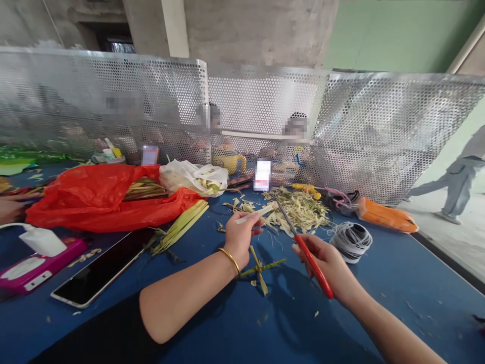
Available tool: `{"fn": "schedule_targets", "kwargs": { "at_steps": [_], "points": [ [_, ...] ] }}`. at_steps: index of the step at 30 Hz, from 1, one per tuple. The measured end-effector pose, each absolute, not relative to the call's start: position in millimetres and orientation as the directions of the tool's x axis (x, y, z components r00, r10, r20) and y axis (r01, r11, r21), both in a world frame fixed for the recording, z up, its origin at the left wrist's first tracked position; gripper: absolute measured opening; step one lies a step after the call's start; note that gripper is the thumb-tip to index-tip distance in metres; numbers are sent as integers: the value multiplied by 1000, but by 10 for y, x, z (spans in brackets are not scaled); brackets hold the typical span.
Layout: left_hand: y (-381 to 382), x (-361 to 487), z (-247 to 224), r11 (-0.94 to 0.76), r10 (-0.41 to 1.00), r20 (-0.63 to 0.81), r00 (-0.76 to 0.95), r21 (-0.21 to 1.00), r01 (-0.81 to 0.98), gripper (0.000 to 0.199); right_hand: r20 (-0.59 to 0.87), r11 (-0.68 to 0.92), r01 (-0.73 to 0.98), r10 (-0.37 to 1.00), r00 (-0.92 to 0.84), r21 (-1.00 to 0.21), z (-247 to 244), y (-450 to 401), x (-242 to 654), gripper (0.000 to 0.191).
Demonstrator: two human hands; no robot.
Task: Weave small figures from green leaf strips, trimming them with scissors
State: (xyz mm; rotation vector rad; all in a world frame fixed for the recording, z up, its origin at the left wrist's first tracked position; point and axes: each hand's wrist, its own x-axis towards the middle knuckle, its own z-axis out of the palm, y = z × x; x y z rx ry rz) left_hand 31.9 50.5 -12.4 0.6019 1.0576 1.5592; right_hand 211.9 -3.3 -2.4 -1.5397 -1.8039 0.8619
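My left hand [238, 236], with a gold bangle on its wrist, pinches a pale, flat strip of dried leaf or husk [264, 210]. Red-handled scissors [315, 269] are gripped in my right hand [330, 264], their blades pointing up and away, close to the strip's far end. Whether the blades touch the strip I cannot tell. Below my hands, a cross-shaped piece of green strips [259, 268] lies on the blue table [242, 323]. Just beyond the blades spreads a heap of pale trimmings [303, 208].
To the right are a spool of grey cord [351, 242] and an orange packet [386, 215]. On the left lie a red plastic bag [87, 197], green leaf strips [184, 225], a phone [102, 270] and a magenta power strip [41, 265]. A perforated metal screen [261, 101] stands behind.
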Motion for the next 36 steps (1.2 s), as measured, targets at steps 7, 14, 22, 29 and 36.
{"fn": "schedule_targets", "kwargs": {
  "at_steps": [7,14,22,29,36],
  "points": [
    [500,214,47,36,984,-99,-149,926,-376,15,7,129,992,992,-129,13,-29,-41,2172,29],
    [281,143,233,-51,995,58,86,996,-79,6,-42,264,961,964,-261,79,50,-137,2198,22],
    [-63,157,159,-102,953,72,294,991,88,11,171,297,568,949,-265,-768,178,-237,2068,37],
    [-42,177,71,71,982,-51,180,992,-103,18,-40,93,344,932,-360,-934,38,-318,1910,35],
    [-76,226,4,112,986,-88,139,978,-175,18,-93,114,381,870,-484,-918,2,-369,1863,33]
  ]
}}
